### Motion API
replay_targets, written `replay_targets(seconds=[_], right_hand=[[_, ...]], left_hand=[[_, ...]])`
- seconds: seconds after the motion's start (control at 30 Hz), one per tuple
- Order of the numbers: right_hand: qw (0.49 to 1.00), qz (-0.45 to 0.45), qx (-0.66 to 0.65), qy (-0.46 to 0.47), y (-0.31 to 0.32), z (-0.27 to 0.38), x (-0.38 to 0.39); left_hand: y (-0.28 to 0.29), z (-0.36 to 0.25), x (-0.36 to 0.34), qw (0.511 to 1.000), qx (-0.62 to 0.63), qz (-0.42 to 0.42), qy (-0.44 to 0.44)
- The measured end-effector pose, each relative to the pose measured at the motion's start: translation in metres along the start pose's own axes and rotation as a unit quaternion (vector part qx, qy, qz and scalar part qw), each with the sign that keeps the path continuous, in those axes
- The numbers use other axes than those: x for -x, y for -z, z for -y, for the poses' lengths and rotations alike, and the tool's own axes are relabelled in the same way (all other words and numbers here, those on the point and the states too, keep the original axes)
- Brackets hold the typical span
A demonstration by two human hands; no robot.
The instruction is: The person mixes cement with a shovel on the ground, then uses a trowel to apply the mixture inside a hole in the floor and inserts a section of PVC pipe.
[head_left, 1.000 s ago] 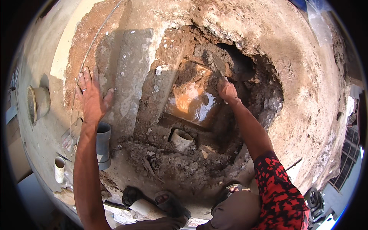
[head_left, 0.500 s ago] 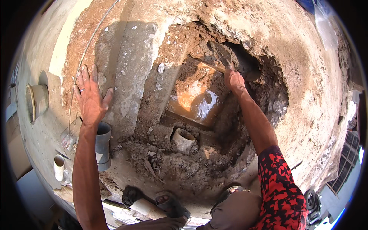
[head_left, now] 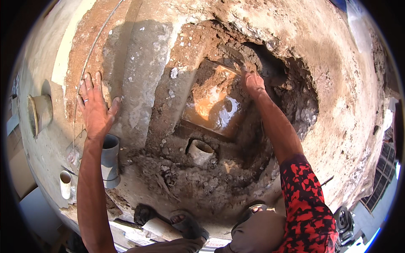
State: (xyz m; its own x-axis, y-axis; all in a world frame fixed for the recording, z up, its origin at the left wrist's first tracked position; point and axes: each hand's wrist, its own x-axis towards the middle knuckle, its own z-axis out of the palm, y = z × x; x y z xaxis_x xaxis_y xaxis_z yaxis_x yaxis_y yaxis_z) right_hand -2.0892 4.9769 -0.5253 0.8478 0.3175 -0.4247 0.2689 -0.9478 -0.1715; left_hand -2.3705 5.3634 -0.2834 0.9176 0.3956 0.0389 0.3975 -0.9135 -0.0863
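My right hand is closed round the handle of a muddy trowel, whose blade lies against wet soil at the far edge of a square, box-like pit. Brown muddy water fills this pit, with wet earth heaped in its far part. My left hand rests flat with fingers spread on the concrete and soil surface left of the pit, its fingertips beside a thin cable. Just below the left hand stands a grey pipe piece, partly hidden by my forearm.
An open pipe end sticks out of the rubble nearer me than the pit. A dark, ragged hollow borders the pit at the right. A white pipe piece and a grey flanged pipe fitting stand at the left.
My right hand and the trowel have shifted slightly left and up along the pit's far edge. The left hand stays flat; the view has shifted a little.
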Motion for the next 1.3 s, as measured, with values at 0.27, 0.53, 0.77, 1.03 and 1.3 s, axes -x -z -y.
replay_targets(seconds=[0.27,0.53,0.77,1.03,1.3], right_hand=[[0.974,-0.064,-0.215,-0.030,-0.008,-0.025,0.053],[0.995,-0.045,-0.082,0.036,-0.043,-0.010,0.084],[0.998,0.009,-0.023,-0.053,-0.027,-0.032,0.014],[0.999,-0.019,-0.025,-0.024,-0.013,-0.029,-0.007],[0.999,-0.012,-0.005,-0.041,-0.009,-0.073,0.034]], left_hand=[[-0.001,0.000,0.003,1.000,-0.018,0.010,0.009],[-0.002,0.001,-0.001,1.000,-0.022,-0.004,0.004],[-0.007,0.001,0.002,1.000,-0.015,-0.003,-0.003],[-0.004,-0.002,-0.002,1.000,-0.008,0.006,0.001],[-0.005,0.001,-0.003,1.000,-0.020,-0.019,-0.007]])
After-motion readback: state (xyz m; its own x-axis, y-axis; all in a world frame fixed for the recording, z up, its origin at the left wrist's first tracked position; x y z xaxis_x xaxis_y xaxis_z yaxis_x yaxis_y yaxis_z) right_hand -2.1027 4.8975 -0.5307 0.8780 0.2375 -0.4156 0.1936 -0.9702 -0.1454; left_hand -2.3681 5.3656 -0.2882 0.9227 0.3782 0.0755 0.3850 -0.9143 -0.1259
